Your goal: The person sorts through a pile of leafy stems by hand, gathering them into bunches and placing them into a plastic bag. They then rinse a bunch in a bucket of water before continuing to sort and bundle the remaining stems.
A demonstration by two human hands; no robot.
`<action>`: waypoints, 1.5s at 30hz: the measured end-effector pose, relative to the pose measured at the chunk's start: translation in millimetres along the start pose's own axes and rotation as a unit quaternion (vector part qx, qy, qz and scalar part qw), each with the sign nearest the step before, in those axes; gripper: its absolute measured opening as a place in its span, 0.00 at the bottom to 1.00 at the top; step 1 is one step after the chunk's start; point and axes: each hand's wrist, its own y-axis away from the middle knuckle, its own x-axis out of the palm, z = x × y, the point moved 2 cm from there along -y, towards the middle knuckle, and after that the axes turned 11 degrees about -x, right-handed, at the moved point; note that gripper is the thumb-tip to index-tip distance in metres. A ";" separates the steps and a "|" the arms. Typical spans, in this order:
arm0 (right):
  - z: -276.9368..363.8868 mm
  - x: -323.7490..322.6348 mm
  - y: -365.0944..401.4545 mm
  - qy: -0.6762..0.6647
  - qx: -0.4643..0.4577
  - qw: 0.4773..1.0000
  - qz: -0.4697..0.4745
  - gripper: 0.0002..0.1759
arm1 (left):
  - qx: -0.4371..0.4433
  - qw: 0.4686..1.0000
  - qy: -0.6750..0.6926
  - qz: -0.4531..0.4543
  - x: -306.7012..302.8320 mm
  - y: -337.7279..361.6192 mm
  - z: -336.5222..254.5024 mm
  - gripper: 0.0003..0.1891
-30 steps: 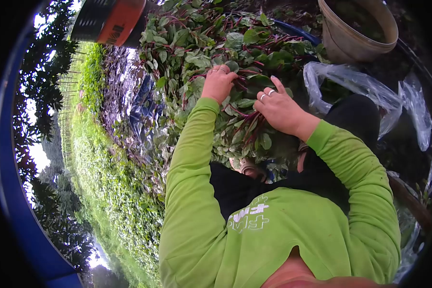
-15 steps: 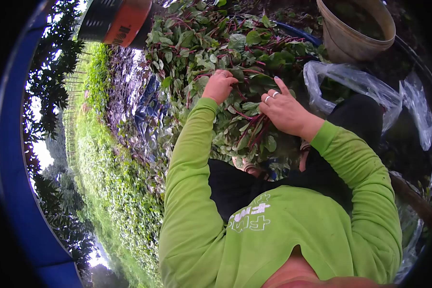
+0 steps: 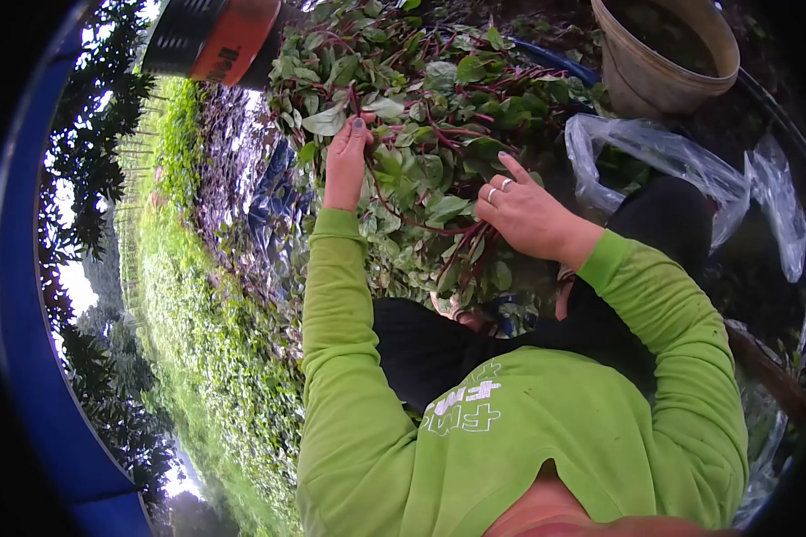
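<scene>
A big heap of leafy greens (image 3: 510, 112) with dark red stems lies in front of me. At the heap's left side my left hand (image 3: 349, 152) is closed on a leafy stem (image 3: 327, 120), its thumb pressed against it. To the right my right hand (image 3: 519, 206), with two rings, is closed round the stems of a bunch of greens (image 3: 461, 242). The bunch's red stems and leaves hang below and to the left of that hand. The index finger of the right hand points up and away from the bunch.
A dirty bucket (image 3: 631, 76) stands at the upper right, above crumpled clear plastic (image 3: 681, 157). A black and orange container (image 3: 219, 40) is at the upper left. Green plants (image 3: 215, 358) grow along the left, beside a blue edge (image 3: 27, 313).
My left hand has moved left from the heap's middle and now grips a leafy stem. The right hand has shifted slightly left and still holds its bunch.
</scene>
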 end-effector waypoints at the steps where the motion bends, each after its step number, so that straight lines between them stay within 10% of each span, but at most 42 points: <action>1: 1.5 -0.5 -1.4 -0.003 -0.008 1.000 0.007 0.07 | 0.000 0.999 -0.045 0.012 -2.3 -0.8 7.4 0.17; 8: 8.1 14.7 9.2 -0.031 -0.039 0.987 0.152 0.07 | 0.003 0.963 0.061 -0.264 -120.9 -28.2 52.2 0.15; 10: 9.1 10.9 5.5 -0.037 -0.030 0.981 0.187 0.07 | -0.015 0.957 -0.119 -0.264 -135.3 -17.1 37.4 0.15; 14: 11.0 15.8 -1.8 -0.009 -0.080 0.996 0.025 0.08 | -0.009 0.961 -0.274 -0.036 -37.5 36.3 17.3 0.15; 20: -4.5 24.1 -13.1 -0.045 -0.018 0.999 0.010 0.08 | -0.099 0.930 -0.120 0.334 69.8 80.7 48.7 0.17; 23: -12.6 21.2 -9.9 -0.039 0.009 0.999 0.036 0.05 | -0.152 0.916 -0.165 0.333 70.2 46.3 47.2 0.17; 27: -8.3 20.3 -6.9 -0.006 -0.012 0.999 0.052 0.05 | 0.002 0.972 -0.228 -0.061 80.7 -52.4 62.2 0.20; 33: -0.1 23.1 -3.8 -0.017 -0.014 0.995 0.099 0.06 | -0.057 0.865 -0.486 -0.106 104.4 -114.7 84.8 0.24; 36: -1.0 22.5 0.9 -0.029 -0.006 0.994 0.104 0.07 | -0.306 0.952 0.007 -0.023 76.2 -94.0 61.5 0.11; 45: 5.3 16.2 5.9 -0.074 0.005 0.995 0.070 0.06 | -0.293 0.946 0.112 0.086 -55.6 -5.3 36.6 0.14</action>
